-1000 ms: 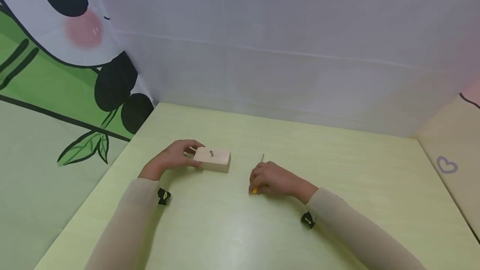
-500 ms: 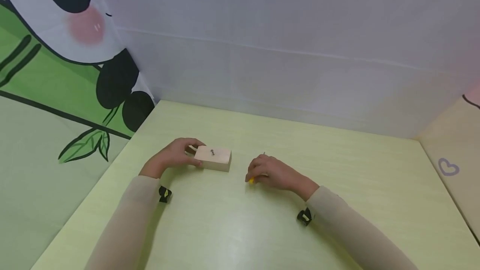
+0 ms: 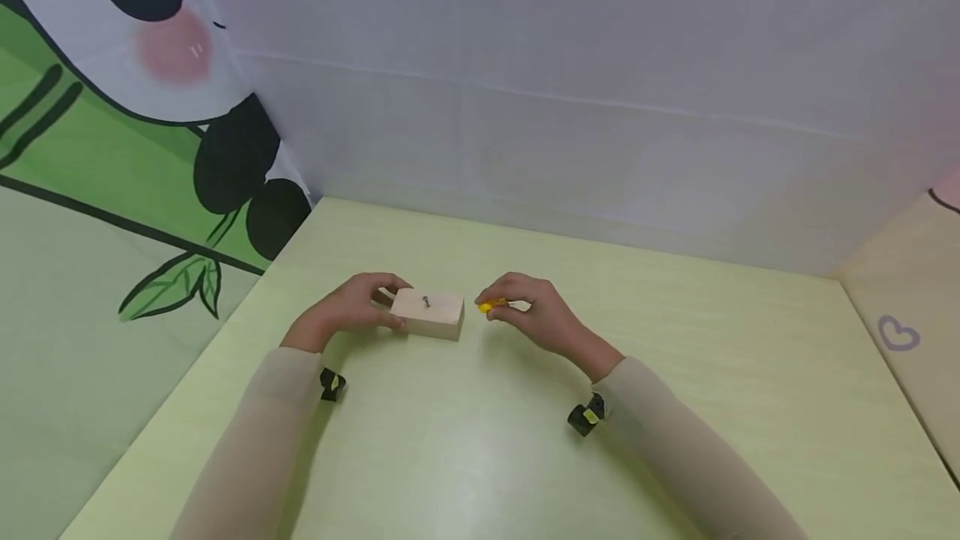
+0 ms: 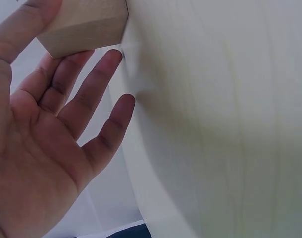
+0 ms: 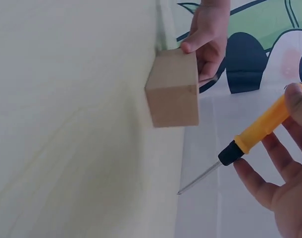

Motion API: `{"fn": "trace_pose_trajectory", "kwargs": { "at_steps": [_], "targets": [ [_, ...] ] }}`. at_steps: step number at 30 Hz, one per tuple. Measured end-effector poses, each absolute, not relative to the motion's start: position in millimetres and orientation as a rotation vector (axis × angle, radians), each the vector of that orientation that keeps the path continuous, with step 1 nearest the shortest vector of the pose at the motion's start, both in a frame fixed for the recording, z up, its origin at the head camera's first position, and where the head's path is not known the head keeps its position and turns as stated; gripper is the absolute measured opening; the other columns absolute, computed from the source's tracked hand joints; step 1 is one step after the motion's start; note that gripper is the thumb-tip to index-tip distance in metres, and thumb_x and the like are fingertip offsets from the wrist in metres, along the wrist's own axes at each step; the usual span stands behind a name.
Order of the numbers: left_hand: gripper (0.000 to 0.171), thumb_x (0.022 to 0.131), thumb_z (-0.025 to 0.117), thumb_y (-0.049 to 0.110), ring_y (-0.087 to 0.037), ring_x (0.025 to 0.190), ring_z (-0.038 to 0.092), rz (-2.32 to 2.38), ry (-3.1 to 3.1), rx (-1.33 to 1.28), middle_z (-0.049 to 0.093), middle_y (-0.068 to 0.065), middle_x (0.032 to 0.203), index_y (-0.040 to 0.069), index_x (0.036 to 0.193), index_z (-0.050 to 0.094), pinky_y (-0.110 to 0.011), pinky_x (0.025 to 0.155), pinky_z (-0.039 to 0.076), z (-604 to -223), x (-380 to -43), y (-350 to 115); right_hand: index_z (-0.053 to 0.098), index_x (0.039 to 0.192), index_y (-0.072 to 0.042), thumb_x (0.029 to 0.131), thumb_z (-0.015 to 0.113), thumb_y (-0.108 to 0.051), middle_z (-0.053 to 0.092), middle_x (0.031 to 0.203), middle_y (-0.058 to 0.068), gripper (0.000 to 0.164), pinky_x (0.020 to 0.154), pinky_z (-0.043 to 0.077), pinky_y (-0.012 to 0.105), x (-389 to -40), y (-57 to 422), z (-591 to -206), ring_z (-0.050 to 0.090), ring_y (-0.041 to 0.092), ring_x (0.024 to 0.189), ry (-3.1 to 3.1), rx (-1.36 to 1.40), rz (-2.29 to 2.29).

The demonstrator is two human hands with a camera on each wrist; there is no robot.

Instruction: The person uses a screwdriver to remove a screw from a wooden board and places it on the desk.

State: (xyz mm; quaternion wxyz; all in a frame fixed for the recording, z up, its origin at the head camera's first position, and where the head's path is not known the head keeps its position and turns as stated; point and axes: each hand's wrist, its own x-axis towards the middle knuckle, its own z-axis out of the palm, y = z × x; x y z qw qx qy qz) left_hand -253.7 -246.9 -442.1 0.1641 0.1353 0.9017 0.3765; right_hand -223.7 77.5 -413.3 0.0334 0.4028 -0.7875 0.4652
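One wooden block [image 3: 437,321], end pinched in left grip [image 3: 341,308], thumb and fingers parted by its width; block just left of right grip [image 3: 542,317], which pinches a yellow screwdriver [image 5: 265,124].

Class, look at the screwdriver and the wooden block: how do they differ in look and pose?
Colour: the screwdriver has a yellow handle and black collar; the wooden block is pale all over. Shape: the screwdriver narrows to a thin shaft; the block is a flat-faced box. Pose: the screwdriver is raised and tilted; the block lies on the table. Both are held: the screwdriver by the right hand, the block by the left hand.
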Motion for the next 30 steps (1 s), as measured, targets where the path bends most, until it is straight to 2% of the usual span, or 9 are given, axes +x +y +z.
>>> {"fn": "trace_pose_trajectory", "kwargs": {
  "at_steps": [8,17,30],
  "targets": [
    [0.053,0.071,0.085,0.026,-0.031,0.115,0.059,1.071,2.549,0.324,0.059,-0.007,0.128,0.019,0.119,0.062,-0.04,0.086,0.052,-441,-257,-245,0.072,0.107,-0.009,0.087,0.07,-0.011,0.069,0.102,0.005,0.02,0.08,0.057,0.032,-234,49,-397,0.065,0.016,0.093,-2.312,1.099,1.602],
    [0.052,0.071,0.085,0.029,-0.031,0.116,0.058,1.06,2.543,0.279,0.059,-0.006,0.127,0.02,0.118,0.062,-0.045,0.092,0.049,-441,-260,-244,0.067,0.11,-0.004,0.087,0.07,-0.008,0.069,0.101,0.012,0.023,0.073,0.058,0.028,-237,19,-378,0.068,0.02,0.087,-2.153,0.972,1.711],
    [0.052,0.071,0.085,0.031,-0.03,0.119,0.056,1.057,2.533,0.242,0.057,-0.003,0.13,0.023,0.118,0.062,-0.049,0.097,0.047,-441,-257,-242,0.067,0.109,-0.002,0.086,0.07,-0.007,0.068,0.099,0.013,0.023,0.074,0.059,0.029,-239,-8,-379,0.067,0.02,0.087,-2.029,0.838,1.89]
  ]
}}
